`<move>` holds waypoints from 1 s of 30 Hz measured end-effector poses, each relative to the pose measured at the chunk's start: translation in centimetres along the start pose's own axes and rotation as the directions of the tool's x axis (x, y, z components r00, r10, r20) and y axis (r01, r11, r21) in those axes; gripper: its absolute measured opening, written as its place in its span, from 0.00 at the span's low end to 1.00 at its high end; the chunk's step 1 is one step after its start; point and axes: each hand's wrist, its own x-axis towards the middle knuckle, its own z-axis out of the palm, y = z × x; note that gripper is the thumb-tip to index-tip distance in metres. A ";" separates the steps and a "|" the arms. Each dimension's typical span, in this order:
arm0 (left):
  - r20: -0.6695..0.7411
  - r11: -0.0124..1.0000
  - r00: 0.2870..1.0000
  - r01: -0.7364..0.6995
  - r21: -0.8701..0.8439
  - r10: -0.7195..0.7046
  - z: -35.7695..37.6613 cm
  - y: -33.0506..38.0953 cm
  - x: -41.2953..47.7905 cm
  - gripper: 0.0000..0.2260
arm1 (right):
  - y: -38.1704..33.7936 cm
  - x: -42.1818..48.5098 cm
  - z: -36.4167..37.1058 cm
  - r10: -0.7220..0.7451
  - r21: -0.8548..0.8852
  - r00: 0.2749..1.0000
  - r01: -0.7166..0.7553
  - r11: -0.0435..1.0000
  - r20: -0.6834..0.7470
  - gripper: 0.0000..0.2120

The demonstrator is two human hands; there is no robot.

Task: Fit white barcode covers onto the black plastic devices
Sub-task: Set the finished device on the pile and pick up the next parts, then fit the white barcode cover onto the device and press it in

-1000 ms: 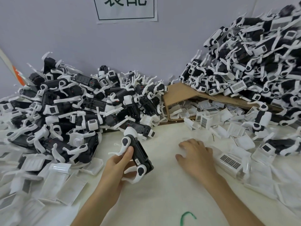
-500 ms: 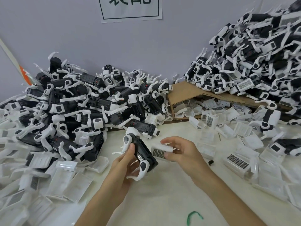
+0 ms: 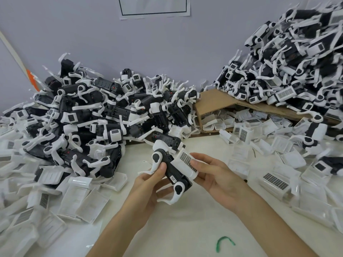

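Note:
My left hand (image 3: pixel 148 190) grips a black plastic device (image 3: pixel 171 168) with white curved arms, held tilted above the white table. My right hand (image 3: pixel 217 178) pinches a white barcode cover (image 3: pixel 187 163) and holds it against the device's upper right side, barcode facing up. Whether the cover is seated on the device I cannot tell.
A big heap of black-and-white devices (image 3: pixel 96 119) fills the left. Another heap (image 3: pixel 297 67) rises at the right over a cardboard box (image 3: pixel 213 99). Loose white covers (image 3: pixel 274 180) lie right and at the lower left (image 3: pixel 74 197). A green band (image 3: pixel 223 242) lies near the table's front.
My right hand picked a barcode cover from the table and brought it left to the device. The left hand raised the device slightly.

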 end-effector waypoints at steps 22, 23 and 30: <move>0.141 0.991 0.990 -0.049 0.126 0.031 -0.1 -0.2 -0.1 0.16 | 1.3 -0.4 1.3 -0.076 -0.529 0.994 0.024 0.848 -0.077 0.13; 0.157 0.986 0.987 -0.065 0.156 0.040 0.0 -0.3 -0.1 0.15 | 1.4 -0.5 1.3 -0.064 -0.531 0.995 0.014 0.847 -0.077 0.14; 0.235 0.957 0.971 -0.115 0.266 0.052 0.1 -0.7 -0.4 0.18 | 1.6 -0.6 1.4 0.038 -0.541 0.999 -0.035 0.840 -0.004 0.23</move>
